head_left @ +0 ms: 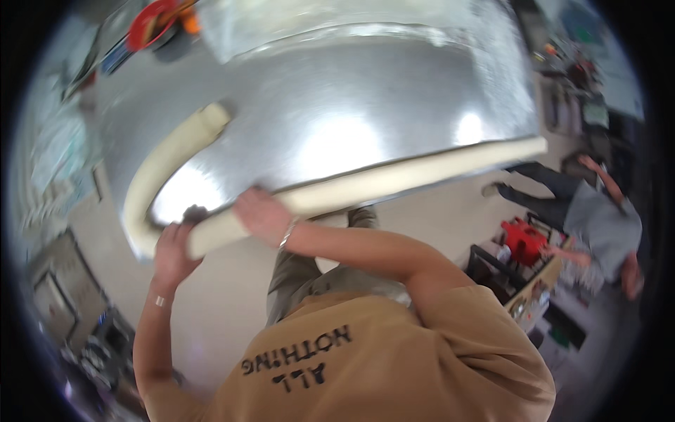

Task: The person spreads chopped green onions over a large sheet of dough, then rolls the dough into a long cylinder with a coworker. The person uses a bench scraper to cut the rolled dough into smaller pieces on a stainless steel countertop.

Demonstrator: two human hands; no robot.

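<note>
A long, thick rope of pale dough [364,189] runs along the near edge of the steel worktable [285,95]. At the left it bends back on itself in a hook, and its cut-looking end lies farther in on the table. My left hand [175,252] grips the rope near the bend, with fingers over its top. A short way to the right, my right hand [262,215] lies across the same rope, its fingers reaching over the far side; it is slightly blurred. The rope's right end reaches the table's right corner.
A red bowl [150,24] with a wooden utensil stands at the far left of the table. Clear plastic sheeting [343,16] covers the back. To the right, another person [596,221] is beside a cart [535,287] holding a red object [522,241].
</note>
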